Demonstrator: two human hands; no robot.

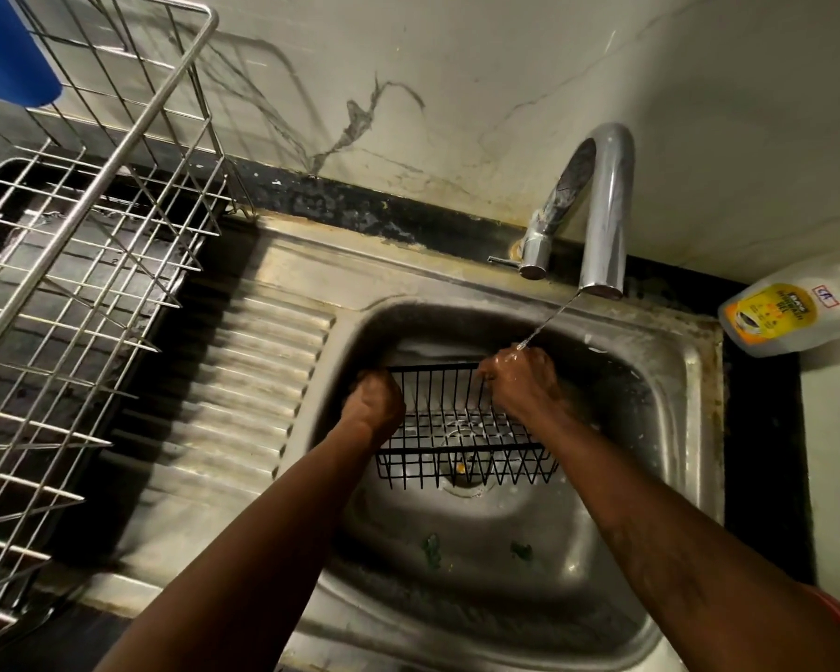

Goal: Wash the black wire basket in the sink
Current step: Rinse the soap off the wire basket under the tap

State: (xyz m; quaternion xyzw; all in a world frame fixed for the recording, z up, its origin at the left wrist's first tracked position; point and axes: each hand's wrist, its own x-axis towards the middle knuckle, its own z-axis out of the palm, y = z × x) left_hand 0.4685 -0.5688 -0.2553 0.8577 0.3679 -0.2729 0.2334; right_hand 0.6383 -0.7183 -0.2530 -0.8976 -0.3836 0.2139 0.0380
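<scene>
The black wire basket [461, 438] sits inside the steel sink [675, 429], over the drain. My left hand [377, 402] grips its left end with closed fingers. My right hand [517, 380] is closed on the far rim at the right end. A thin stream of water from the chrome tap [602, 211] lands on my right hand. The basket's right side is hidden behind my right wrist.
A steel wire dish rack [93, 244] stands to the left beside the ribbed drainboard [263, 380]. A blue cup [6, 50] sits at top left. A dish-gel bottle [791, 312] lies at the right of the sink. Green scraps [432, 550] lie in the sink.
</scene>
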